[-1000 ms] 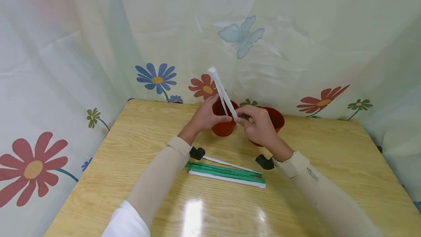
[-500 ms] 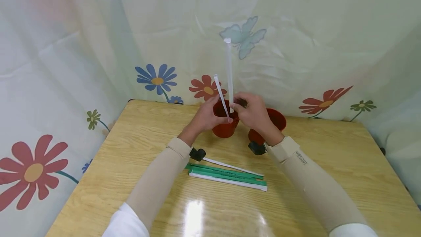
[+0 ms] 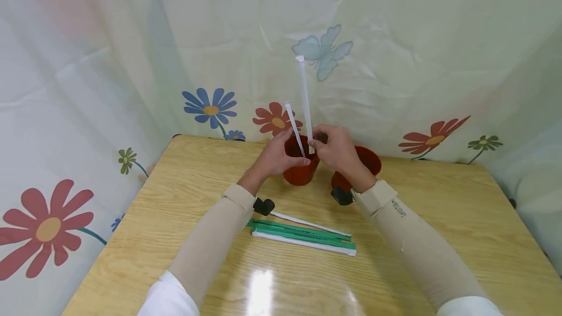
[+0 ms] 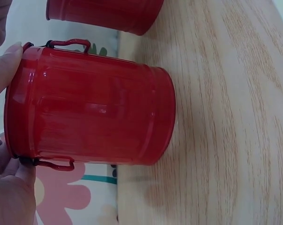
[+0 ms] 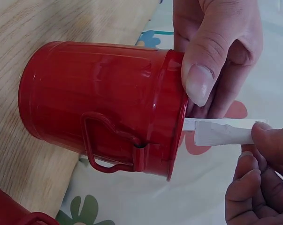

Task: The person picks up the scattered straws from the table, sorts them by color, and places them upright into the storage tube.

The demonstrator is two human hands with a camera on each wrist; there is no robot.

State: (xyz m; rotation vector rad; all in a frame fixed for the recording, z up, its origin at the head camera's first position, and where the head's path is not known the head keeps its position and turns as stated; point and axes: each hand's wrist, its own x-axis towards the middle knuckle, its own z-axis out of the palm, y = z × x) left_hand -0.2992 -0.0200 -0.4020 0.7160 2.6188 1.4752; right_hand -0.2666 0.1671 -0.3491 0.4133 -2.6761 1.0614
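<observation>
A small red metal bucket point(image 3: 299, 175) with side handles stands upright on the table. My left hand point(image 3: 275, 156) grips it by the rim, thumb on the near side and fingers on the far side. One slim white paper-wrapped straw point(image 3: 293, 123) leans in the bucket, its lower end hidden inside. My right hand point(image 3: 340, 150) pinches a second, long white wrapped straw point(image 3: 305, 96) near its lower end, almost upright over the bucket's mouth. In the right wrist view this held straw's end point(image 5: 221, 133) is just outside the rim, beside the other straw.
Another red bucket point(image 3: 369, 157) stands to the right, partly behind my right hand. Several green and white wrapped straws point(image 3: 303, 235) lie on the wooden table point(image 3: 206, 174) in front of the buckets. A printed flower cloth point(image 3: 228, 38) hangs behind the table.
The straw in my right hand has swung from a leftward tilt to nearly upright. My right hand has shifted slightly left, towards the bucket; my left hand keeps its place.
</observation>
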